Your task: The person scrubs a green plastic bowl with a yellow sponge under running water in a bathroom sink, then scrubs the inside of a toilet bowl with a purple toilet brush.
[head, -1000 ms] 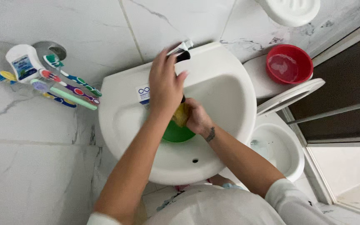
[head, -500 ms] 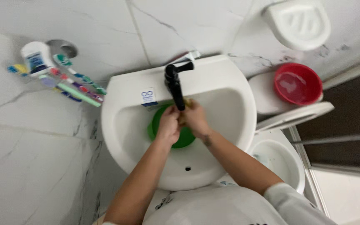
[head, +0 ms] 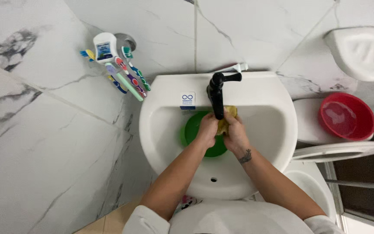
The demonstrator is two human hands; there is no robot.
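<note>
Both hands are clenched on one yellow sponge [head: 224, 124], squeezing it between them under the black tap [head: 217, 93]. The left hand [head: 207, 130] wraps the sponge from the nine o'clock side, the right hand [head: 236, 133] from the three o'clock side, fingers curled over so that only the top and a strip of yellow show between them. The sponge sits near the middle of the white sink [head: 161, 130], just below the tap's spout and above a green dish [head: 194, 126] that lies in the bowl of the sink; the dish shows at nine o'clock of the hands and partly under them. Whether water is running cannot be told.

To do the squeeze well, the person should, as a judgement, keep the sponge low over the bowl so drips fall inside the sink, press evenly from both sides, and keep the knuckles clear of the spout that hangs touching-close above them.

At ten o'clock of the sink, a wall holder carries toothbrushes [head: 126, 78] and a white tube [head: 104, 47]. At three o'clock stands a toilet [head: 338, 151] with its seat raised, and a red bowl [head: 347, 116] rests on its tank. A white soap dish [head: 360, 52] is fixed to the wall at two o'clock.
</note>
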